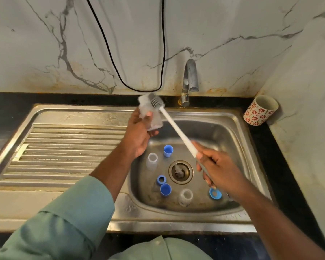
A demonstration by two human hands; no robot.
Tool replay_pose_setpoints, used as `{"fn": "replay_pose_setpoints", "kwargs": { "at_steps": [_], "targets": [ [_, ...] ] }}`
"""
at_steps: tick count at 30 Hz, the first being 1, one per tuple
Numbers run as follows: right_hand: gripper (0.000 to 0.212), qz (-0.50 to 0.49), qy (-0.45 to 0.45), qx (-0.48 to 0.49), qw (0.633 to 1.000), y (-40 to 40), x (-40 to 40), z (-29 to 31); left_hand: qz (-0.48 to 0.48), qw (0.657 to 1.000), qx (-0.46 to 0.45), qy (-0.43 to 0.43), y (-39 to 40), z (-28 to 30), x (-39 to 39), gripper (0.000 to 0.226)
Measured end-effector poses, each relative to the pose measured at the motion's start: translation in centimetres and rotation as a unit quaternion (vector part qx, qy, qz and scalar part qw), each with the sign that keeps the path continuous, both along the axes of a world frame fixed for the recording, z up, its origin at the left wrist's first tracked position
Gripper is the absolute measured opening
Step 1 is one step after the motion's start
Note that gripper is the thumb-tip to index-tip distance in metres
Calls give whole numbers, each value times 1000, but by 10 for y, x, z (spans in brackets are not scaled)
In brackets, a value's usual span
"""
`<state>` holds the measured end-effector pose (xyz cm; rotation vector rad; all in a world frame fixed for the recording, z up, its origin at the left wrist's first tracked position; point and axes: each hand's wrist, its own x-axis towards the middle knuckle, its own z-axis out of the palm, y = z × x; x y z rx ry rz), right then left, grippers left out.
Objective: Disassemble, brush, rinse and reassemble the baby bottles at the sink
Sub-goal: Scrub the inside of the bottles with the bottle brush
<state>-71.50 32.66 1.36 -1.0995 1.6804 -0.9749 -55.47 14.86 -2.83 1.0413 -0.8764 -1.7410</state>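
Stainless steel sink basin holds loose parts: blue plastic caps, a blue ring and two clear bottle bodies. Above it, the right hand is wrapped around the white long-handled bottle brush; the left hand pinches a clear plastic baby bottle against its bristles. A slippery bottle could drop. Farther back stand the dry metal tap and an apparently empty floral ceramic cup.

Around the drain in the sink: 2 clear bottles — 1 on its left, 1 below it — and 4 blue pieces: 2 caps, 2 rings. Above the drain, 1 more clear bottle and 1 brush, held up. 1 tap, and 1 patterned cup to its right.
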Motion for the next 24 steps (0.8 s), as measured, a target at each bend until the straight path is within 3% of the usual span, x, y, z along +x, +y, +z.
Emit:
{"fn": "replay_pose_setpoints", "kwargs": {
  "at_steps": [5,9,14,19,24],
  "targets": [
    [37,3,0,-3,1000,0,7,1,41,998,40,41,-8,11,-4,43],
    [38,-25,-27,-4,999,-3,10,-1,-43,999,10,-29,4,6,-8,45],
    [36,16,-20,15,1000,10,16,-12,72,995,72,22,-3,4,2,38],
    [37,-11,-39,-18,999,-4,21,-16,-4,999,35,-18,9,-4,-6,40],
    [35,28,-13,6,1000,13,14,-18,102,992,65,37,-17,4,11,39]
  ]
}}
